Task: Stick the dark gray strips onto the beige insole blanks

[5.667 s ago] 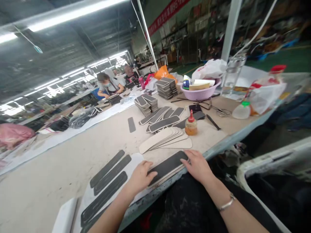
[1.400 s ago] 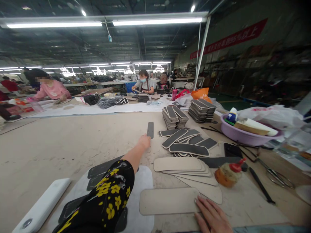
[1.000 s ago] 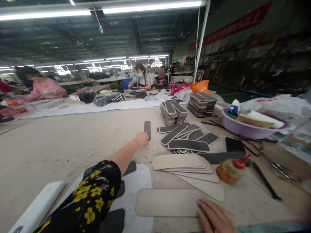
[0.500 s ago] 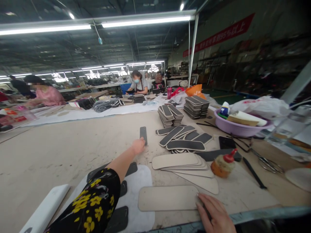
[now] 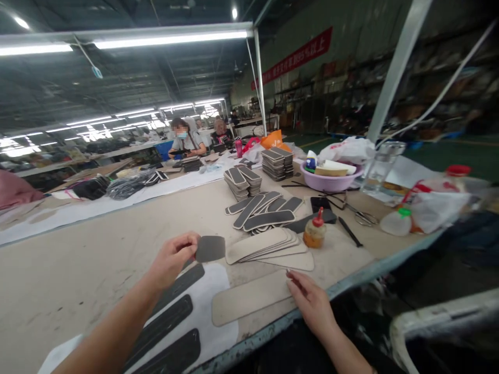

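My left hand is raised over the table and pinches a dark grey strip by one end. Lying flat near the table's front edge, my right hand presses its fingertips on the end of a beige oblong piece. Left of that piece, a white sheet carries several dark strips. A fanned pile of beige pieces lies just beyond, with a small orange glue bottle beside it.
Stacks and loose black-faced pieces lie further back. A purple basin, a glass jar, scissors, a black pen and bagged bottles crowd the right end. Other people work at the far tables.
My left hand reached out to the lone dark strip far up the table, picked it up and drew it back near me. My right hand stayed on the beige piece.
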The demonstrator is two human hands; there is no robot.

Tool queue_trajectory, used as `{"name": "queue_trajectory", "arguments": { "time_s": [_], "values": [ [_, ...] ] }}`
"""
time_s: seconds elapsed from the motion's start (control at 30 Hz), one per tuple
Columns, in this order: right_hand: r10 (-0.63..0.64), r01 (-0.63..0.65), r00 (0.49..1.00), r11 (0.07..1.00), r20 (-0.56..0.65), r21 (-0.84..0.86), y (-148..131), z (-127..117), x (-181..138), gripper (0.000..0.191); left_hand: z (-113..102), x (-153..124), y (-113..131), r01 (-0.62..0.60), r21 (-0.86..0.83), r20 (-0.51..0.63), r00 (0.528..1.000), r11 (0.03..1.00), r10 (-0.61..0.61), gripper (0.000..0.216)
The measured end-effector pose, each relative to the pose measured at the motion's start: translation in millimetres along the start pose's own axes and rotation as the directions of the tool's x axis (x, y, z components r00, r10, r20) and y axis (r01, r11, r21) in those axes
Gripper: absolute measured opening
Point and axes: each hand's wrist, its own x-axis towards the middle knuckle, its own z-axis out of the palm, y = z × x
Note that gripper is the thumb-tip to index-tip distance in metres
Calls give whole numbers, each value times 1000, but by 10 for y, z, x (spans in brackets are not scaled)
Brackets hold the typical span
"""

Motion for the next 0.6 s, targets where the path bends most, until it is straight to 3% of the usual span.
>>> {"name": "queue_trajectory", "arguments": {
  "time_s": [0.13, 0.23, 0.4, 0.6],
  "values": [
    [283, -338, 939, 870, 197, 360, -130, 66, -12, 50, 231, -381, 235, 91, -341, 36, 996, 936, -83, 15],
    [359, -483, 869, 759, 340, 436, -206, 72, -34, 53, 389, -544, 333, 146, -459, 54, 989, 876, -137, 15],
    [310, -510, 839, 736, 447, 445, -307, 11, -58, 44, 513, -637, 376, 177, -486, 82, 984, 856, -158, 19],
    [338, -473, 875, 755, 347, 455, -260, -54, -39, 38, 520, -719, 141, 229, -521, 47, 969, 822, -241, 15]
  ]
}}
